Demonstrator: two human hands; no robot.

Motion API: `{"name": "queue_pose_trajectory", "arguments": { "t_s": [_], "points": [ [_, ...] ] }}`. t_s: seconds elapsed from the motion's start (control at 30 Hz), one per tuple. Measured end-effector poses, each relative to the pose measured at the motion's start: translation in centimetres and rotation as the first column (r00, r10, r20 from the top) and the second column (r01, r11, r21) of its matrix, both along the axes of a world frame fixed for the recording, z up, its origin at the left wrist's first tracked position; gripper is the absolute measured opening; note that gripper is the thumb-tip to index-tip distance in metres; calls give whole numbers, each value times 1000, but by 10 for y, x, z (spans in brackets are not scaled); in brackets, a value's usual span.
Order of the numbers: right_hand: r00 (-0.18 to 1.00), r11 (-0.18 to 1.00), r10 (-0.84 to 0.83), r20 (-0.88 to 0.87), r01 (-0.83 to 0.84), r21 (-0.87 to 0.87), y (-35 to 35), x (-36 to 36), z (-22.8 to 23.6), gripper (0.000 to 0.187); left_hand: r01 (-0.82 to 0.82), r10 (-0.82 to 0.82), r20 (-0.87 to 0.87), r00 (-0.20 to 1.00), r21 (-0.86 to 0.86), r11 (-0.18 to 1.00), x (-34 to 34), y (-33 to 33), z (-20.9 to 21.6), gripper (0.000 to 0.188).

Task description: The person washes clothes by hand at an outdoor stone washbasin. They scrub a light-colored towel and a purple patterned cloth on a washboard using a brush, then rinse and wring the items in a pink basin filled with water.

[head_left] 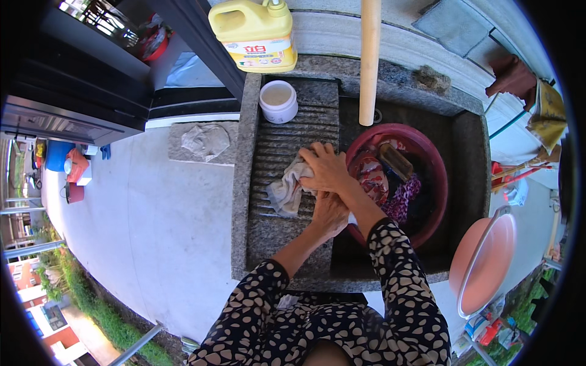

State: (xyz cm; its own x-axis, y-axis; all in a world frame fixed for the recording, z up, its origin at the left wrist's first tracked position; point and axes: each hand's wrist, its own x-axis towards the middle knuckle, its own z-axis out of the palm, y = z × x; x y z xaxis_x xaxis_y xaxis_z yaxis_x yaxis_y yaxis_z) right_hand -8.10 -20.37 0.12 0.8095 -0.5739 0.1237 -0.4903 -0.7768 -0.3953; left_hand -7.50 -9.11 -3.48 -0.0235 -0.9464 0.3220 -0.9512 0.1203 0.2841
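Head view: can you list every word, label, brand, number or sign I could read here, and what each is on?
Yellow jug: large red characters on its label, not copied here; the smaller lines are too small to read.
White tub: any print is too small to tell.
Pale cloth: no print can be made out.
Packages at lower right: too blurred to read.

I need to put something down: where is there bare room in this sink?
Bare patches: washboard ridges between the white jar and the cloth, and smooth stone between the cloth and the left forearm. Crowded: the red basin, with laundry inside, and around the left hand and right hand.
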Motion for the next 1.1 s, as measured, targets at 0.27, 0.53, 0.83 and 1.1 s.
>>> {"name": "queue_pose_trajectory", "arguments": {
  "t_s": [0.27,0.53,0.83,1.1],
  "points": [
    [736,929,-319,597,119,350,11,-35,-6,30,-30,44,-225,973,65,997,35,58,79,11],
    [494,67,-858,138,-159,985,-7,-108,-93,23,-217,441,-622,647,404,889,49,68,59,23],
    [283,-200,-948,-145,-176,964,-22,-135,-154,34,-648,715,-451,535,325,689,77,-18,18,48],
    [738,25,-600,308,-367,930,-3,-75,24,28,-150,211,-900,-381,286,947,86,-21,20,45]
  ]
}}
